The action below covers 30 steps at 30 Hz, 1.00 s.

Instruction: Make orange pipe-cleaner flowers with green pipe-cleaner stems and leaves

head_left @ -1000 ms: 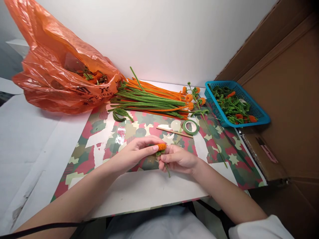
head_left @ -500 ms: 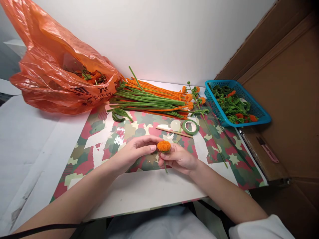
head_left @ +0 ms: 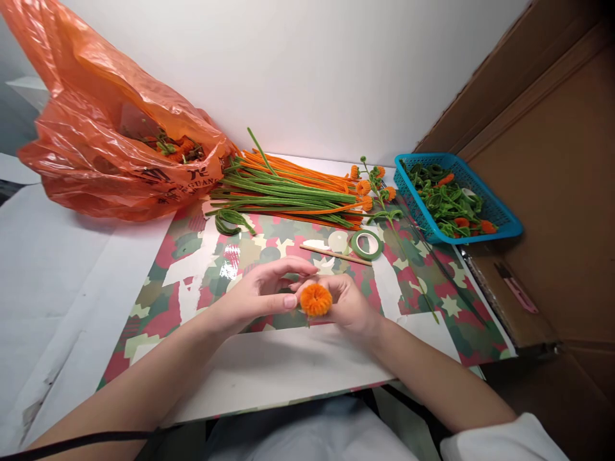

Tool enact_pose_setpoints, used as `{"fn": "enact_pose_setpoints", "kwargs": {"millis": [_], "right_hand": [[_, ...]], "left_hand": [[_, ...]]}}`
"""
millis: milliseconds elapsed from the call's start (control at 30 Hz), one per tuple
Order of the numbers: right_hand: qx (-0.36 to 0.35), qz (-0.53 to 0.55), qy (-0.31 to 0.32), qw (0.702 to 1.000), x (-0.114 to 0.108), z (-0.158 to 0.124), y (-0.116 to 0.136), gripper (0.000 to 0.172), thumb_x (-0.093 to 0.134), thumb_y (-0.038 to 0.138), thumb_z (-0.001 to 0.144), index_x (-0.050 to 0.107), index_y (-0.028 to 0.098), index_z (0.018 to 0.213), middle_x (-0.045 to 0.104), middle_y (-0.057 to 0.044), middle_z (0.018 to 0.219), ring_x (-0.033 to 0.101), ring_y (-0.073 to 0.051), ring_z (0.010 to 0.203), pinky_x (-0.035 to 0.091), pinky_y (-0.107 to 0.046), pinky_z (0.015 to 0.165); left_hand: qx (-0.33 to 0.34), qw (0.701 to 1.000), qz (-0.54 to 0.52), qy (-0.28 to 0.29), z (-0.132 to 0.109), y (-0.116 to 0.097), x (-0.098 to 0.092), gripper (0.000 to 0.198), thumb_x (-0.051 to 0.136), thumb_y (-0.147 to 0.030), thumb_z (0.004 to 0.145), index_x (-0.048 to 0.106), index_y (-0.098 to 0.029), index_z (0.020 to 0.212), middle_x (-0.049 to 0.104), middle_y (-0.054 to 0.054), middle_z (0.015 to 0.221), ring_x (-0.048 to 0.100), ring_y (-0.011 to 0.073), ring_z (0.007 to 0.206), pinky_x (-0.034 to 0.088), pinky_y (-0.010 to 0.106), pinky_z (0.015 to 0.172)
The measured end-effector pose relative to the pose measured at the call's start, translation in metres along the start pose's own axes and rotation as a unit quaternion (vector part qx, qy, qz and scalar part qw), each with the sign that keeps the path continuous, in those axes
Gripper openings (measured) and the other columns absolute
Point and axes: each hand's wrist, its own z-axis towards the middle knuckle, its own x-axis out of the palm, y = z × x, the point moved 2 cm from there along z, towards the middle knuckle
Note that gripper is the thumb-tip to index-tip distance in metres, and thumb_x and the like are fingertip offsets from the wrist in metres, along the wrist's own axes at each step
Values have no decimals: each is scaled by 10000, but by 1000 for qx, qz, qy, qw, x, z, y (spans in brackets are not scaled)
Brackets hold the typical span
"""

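An orange fuzzy flower (head_left: 316, 300) faces up toward the camera above the near part of the patterned board. My right hand (head_left: 348, 306) grips it from behind and to the right, and its fingertips are partly hidden by the bloom. Just left of the flower is my left hand (head_left: 269, 291), with thumb and fingers apart and its thumb tip close to the petals. Beyond the hands lie a thin brown stick (head_left: 335, 254) and a roll of green tape (head_left: 367, 245).
Green stems (head_left: 283, 190) and orange stems (head_left: 302, 169) are bundled at the back. An orange plastic bag (head_left: 115, 153) stands at left. A finished flower stalk (head_left: 394, 230) lies near a blue basket (head_left: 509, 224) at right. A pink cutter (head_left: 519, 291) rests on cardboard.
The flower has tipped toward the camera and moved slightly down, so its round top shows and its stem is mostly hidden. My right hand has turned with it.
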Motion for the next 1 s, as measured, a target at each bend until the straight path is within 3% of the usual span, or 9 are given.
{"fn": "enact_pose_setpoints", "kwargs": {"millis": [167, 300, 500, 700, 800, 900, 1000], "right_hand": [[57, 28, -23, 998, -8, 1, -3, 304, 895, 426, 555, 733, 216, 704, 683, -20, 797, 617, -170, 824, 501, -307, 735], [46, 53, -20, 997, -9, 2, -2, 326, 901, 455, 536, 717, 211, 650, 655, -22, 767, 595, -174, 871, 472, -288, 741], [49, 77, -16, 996, -6, 0, 3, 320, 879, 462, 588, 678, 218, 642, 600, -1, 740, 580, -174, 894, 439, -341, 900], [49, 123, -51, 990, -10, 1, 5, 323, 876, 462, 598, 666, 219, 635, 594, 8, 745, 543, -148, 792, 436, -313, 836], [42, 138, -69, 987, -14, 2, 6, 311, 883, 444, 595, 671, 221, 634, 565, 22, 692, 503, -130, 718, 437, -289, 764], [39, 148, -85, 984, -16, 3, 4, 301, 893, 432, 582, 691, 219, 650, 575, 23, 703, 502, -118, 694, 434, -271, 720], [37, 147, -93, 984, -16, 5, 2, 297, 886, 440, 591, 700, 217, 652, 585, 17, 713, 517, -122, 698, 431, -273, 695]], "left_hand": [[8, 1000, -2, 2, 1, 2, -2, 446, 781, -451, 724, 700, -241, 1110, 614, 67, 1050, 575, 222, 958, 535, 299, 772], [16, 1000, -5, 11, 0, 4, -3, 426, 774, -438, 740, 695, -251, 1115, 610, 59, 1024, 563, 200, 935, 523, 296, 787], [9, 1000, -6, -5, 1, 3, -1, 412, 787, -422, 732, 695, -231, 1086, 608, 63, 1030, 581, 199, 915, 516, 306, 779], [-26, 996, 10, -82, 2, 3, 0, 246, 758, -379, 767, 626, -179, 822, 596, 8, 826, 592, 146, 789, 492, 260, 712], [-28, 995, 73, -67, 0, 1, 7, 197, 695, -345, 820, 616, -168, 787, 618, 17, 790, 602, 146, 740, 488, 256, 649], [58, 978, 192, -59, -3, -4, 15, 100, 655, -274, 846, 640, -176, 861, 676, 44, 875, 638, 163, 786, 516, 276, 680], [186, 907, 368, -89, -7, -7, 21, 136, 686, -198, 817, 653, -183, 948, 697, 47, 917, 647, 170, 847, 513, 282, 758]]}}
